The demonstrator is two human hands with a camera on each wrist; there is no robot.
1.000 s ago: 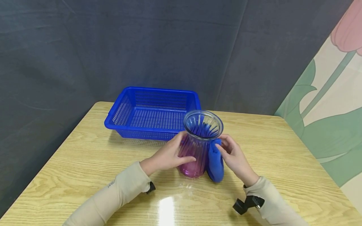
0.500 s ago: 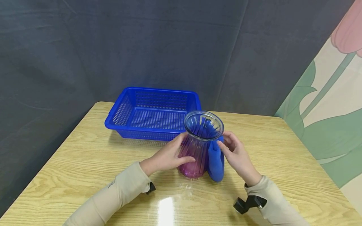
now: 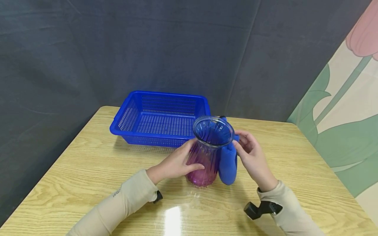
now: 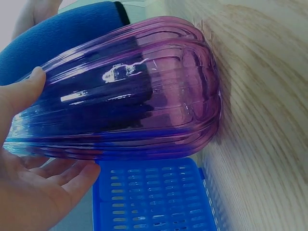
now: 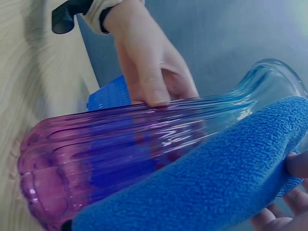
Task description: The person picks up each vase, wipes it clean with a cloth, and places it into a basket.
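A ribbed glass vase, pink at the base and fading to blue at its flared rim, stands upright on the wooden table. My left hand grips its left side, the thumb across the near face. Along the right side of the vase my right hand holds a folded blue towel, pinching its upper part just below the rim. The right wrist view shows the towel's fuzzy surface lying along the glass. In the left wrist view, the towel's dark edge shows behind the vase.
Behind the vase and to its left sits a blue plastic basket with perforated walls, its near right corner overlapped by the vase. The wooden table ends at a dark curtain. A flower-patterned wall panel is on the right.
My right hand has shifted a little right and away from me with the towel, whose lower end has risen slightly; a piece now shows behind the rim. Left hand and vase stay nearly still.
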